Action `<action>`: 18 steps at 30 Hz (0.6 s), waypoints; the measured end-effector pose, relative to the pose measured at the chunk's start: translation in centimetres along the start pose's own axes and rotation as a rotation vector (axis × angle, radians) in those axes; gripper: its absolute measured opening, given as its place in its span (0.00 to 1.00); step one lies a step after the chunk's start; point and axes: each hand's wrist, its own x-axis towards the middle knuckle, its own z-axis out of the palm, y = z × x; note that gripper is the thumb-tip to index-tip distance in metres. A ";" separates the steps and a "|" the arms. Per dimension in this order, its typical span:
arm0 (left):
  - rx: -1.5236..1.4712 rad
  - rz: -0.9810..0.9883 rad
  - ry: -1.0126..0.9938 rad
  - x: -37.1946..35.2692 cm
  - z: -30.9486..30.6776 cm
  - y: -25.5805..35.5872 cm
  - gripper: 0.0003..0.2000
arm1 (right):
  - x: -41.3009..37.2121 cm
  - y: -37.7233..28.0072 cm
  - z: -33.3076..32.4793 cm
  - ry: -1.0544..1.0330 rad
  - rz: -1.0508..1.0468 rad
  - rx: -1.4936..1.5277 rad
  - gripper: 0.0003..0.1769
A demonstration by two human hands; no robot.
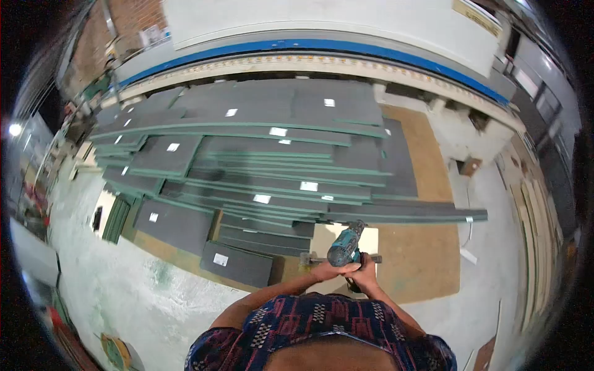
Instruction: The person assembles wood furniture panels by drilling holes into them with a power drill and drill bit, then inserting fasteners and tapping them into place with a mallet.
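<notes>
A teal and black cordless drill [346, 245] is in front of my body, its nose pointing away from me. My right hand [367, 273] is wrapped round its handle. My left hand [331, 270] meets it from the left, with its fingers closed against the drill just below the rear of the body; part of this grip is hidden. Beneath the drill lies a pale cream panel [369, 238]. A yellowish, blocky piece [304, 260] shows just left of my left hand; its kind I cannot make out.
Stacks of dark grey panels with green edges [241, 102] and white labels spread beyond my hands. They rest on brown sheeting [427, 260] over a concrete floor. A long machine with a blue strip [297, 44] spans the back. Long boards [532, 247] lie at the right.
</notes>
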 end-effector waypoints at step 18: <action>0.462 -0.539 0.373 -11.5 -9.9 -3.1 0.30 | 0.0 13.5 -20.4 0.866 0.509 -0.111 0.26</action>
